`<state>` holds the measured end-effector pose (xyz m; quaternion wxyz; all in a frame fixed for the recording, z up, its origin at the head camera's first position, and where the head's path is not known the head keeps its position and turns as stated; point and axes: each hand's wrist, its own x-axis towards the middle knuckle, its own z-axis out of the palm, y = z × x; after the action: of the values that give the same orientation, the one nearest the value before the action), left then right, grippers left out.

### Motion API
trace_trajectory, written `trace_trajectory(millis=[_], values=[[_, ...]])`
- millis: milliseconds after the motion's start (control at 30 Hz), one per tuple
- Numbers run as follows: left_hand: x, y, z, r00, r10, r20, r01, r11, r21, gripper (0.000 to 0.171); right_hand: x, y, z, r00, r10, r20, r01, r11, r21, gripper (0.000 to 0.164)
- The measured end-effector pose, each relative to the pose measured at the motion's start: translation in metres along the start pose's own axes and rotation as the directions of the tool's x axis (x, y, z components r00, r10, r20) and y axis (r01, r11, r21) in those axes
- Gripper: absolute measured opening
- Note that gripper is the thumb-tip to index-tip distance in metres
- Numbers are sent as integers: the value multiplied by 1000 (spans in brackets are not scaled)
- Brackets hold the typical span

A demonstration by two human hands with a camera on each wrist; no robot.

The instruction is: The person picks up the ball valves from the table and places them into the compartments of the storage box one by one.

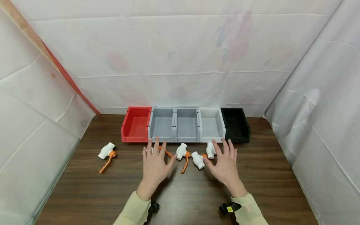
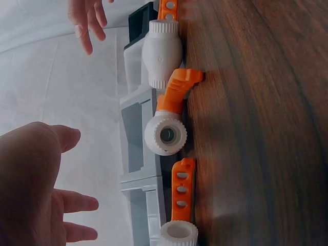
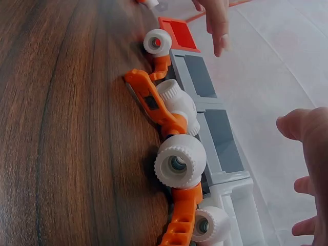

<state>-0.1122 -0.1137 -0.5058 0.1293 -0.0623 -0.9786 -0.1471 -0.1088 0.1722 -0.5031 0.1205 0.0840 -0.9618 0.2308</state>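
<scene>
Valves point(image 1: 181, 151) with white bodies and orange handles, five visible, lie on the table point(image 1: 191, 193); four sit in a loose row below and between your hands. Your left grip point(image 1: 155, 165) is wide, fingers spread, holding nothing; your right grip point(image 1: 224, 165) matches, thumb out, also holding nothing. Head view makes your right thumb look laid on a valve, but the wrist views show both grips raised off the parts, so that's just overlap. The spread fingers probably leave you free to come down on either side of the row. Your left grip partly hides one valve, with its handle point(image 1: 168, 154) poking out. The two rightmost valves sit close; can't tell if they touch. Bodies are rounded, so the handles lying out sideways likely stop them rolling. The left valve point(image 1: 106, 151) sits well apart, handle angled toward you. Just beyond the row, the red bin point(image 1: 137, 125), two grey bins point(image 1: 162, 125), white bin point(image 1: 211, 125) and black bin point(image 1: 235, 125) stand side by side, low fronts your way, presumably for easy reach inside.
</scene>
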Motion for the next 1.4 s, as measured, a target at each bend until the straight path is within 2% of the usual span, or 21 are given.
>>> trace_trajectory(millis=[200, 500, 733, 933, 1133, 1400], values=[[3, -4, -2, 999, 29, -40, -30, 999, -20, 69, 0, 1, 1, 1000, 6, 11, -6, 1000, -10, 79], [11, -17, -8, 991, 24, -132, -34, 997, -71, 49, 0, -1, 1, 999, 35, 26, -35, 999, 17, 71], [17, -30, -16, 986, -18, -166, -3, 992, -123, 45, 0, -3, 0, 997, 65, 35, -67, 996, 58, 65], [21, -43, -18, 984, -44, -174, 21, 991, -129, 43, 2, -4, -1, 996, 82, 38, -85, 992, 92, 60], [30, -57, -21, 971, -55, -232, 23, 990, -140, 40, 5, -2, 1, 997, 73, -3, -72, 992, 101, 55], [42, -86, -37, 964, -142, -223, 114, 984, -136, 40, 5, -1, 0, 997, 80, 11, -81, 990, 114, 50]])
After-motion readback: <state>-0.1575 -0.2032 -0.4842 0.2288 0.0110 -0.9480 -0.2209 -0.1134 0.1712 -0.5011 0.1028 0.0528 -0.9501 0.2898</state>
